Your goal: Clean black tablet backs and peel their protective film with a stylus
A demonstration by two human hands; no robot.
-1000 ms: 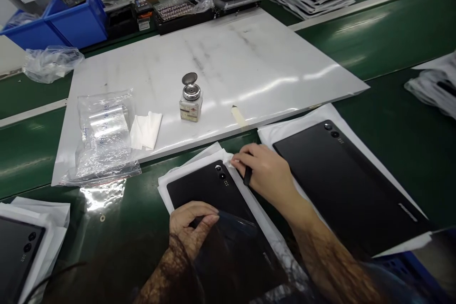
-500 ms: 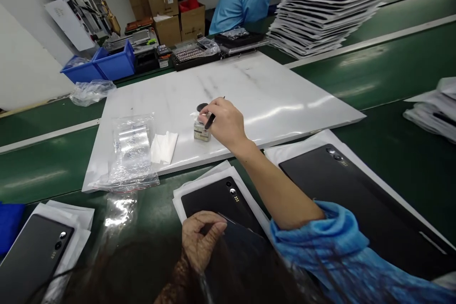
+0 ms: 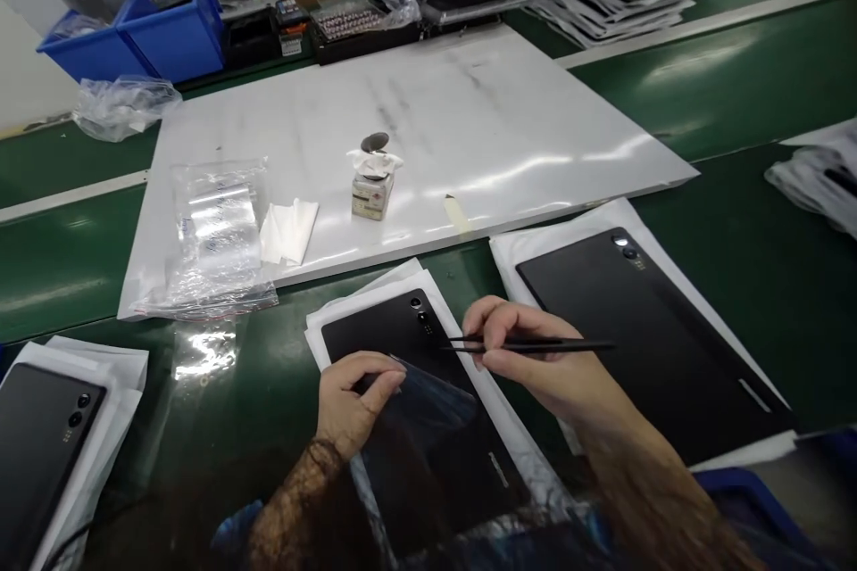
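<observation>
The grip of our left hand (image 3: 354, 400) is pinched on a lifted corner of clear film (image 3: 432, 400) over the black panel (image 3: 385, 337) on the green worktop (image 3: 268, 393). Our right hand (image 3: 536, 361) grips the black tweezers (image 3: 536, 344), tips just beside the camera lenses (image 3: 420, 316). We judge that a slip could scratch lens or finish, and slack film could crease. Hair and sleeve hide the panel's near end, and we cannot tell whether the tips carry anything.
</observation>
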